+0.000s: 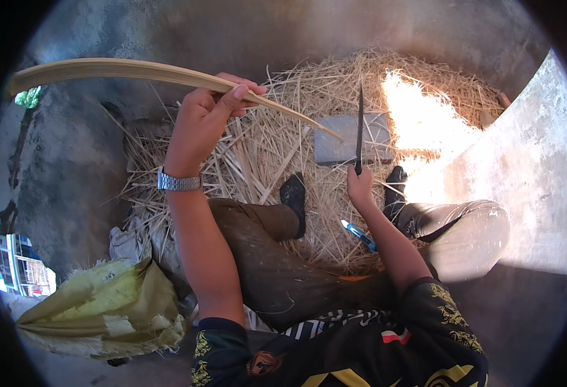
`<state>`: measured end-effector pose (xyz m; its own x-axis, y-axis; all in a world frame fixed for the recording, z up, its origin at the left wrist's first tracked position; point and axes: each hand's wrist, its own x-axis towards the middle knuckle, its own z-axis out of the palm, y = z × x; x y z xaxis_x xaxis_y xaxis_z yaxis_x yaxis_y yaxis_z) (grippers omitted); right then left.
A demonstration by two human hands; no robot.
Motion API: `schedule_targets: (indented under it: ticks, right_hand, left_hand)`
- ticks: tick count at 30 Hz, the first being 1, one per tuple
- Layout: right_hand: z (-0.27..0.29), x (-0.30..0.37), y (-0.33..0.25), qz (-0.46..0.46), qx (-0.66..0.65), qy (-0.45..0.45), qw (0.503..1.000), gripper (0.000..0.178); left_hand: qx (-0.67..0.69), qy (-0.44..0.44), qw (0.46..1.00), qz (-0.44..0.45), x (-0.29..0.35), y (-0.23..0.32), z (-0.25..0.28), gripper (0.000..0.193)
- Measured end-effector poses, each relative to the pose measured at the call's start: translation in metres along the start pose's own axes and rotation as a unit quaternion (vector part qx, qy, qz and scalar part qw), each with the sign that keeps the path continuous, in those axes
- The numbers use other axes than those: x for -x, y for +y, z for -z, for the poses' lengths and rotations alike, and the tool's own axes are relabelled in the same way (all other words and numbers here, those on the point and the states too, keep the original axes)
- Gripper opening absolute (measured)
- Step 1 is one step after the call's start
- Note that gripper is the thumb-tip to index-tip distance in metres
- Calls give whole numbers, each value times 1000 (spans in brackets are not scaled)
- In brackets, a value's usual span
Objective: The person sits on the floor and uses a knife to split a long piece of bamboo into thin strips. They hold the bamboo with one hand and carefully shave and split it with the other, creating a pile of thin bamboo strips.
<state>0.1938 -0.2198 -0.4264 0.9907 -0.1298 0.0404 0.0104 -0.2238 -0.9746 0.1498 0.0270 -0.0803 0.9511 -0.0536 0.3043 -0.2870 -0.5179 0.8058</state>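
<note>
My left hand [214, 116], with a metal watch on the wrist, is closed round a long, pale strip of split bamboo [122, 68]. The strip bends away to the far left, and its thin end reaches over a grey block [335, 143] on the floor. In my right hand [359, 184] is a knife [360, 126] with a long, narrow, dark blade pointing away from me. The blade stands just right of the strip's tip, over the block; whether they touch I cannot tell.
Pale shavings [264, 151] cover the floor around my feet. A blue cutter-like tool [359, 235] lies on them near my right forearm. To my left is a yellow-green woven sack [106, 303]. Concrete walls [232, 29] rise ahead and at both sides, and bright sun falls at the right.
</note>
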Motion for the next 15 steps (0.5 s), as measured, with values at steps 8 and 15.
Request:
schedule_targets:
  ticks: [8,15]
  right_hand:
    - [20,-31,8,-45,195,-25,980,46]
    - [3,-27,-25,-7,-84,89,992,37]
  left_hand:
    - [41,-30,998,27,2,-6,7,34]
    - [80,-23,997,-6,-3,-4,-5,28]
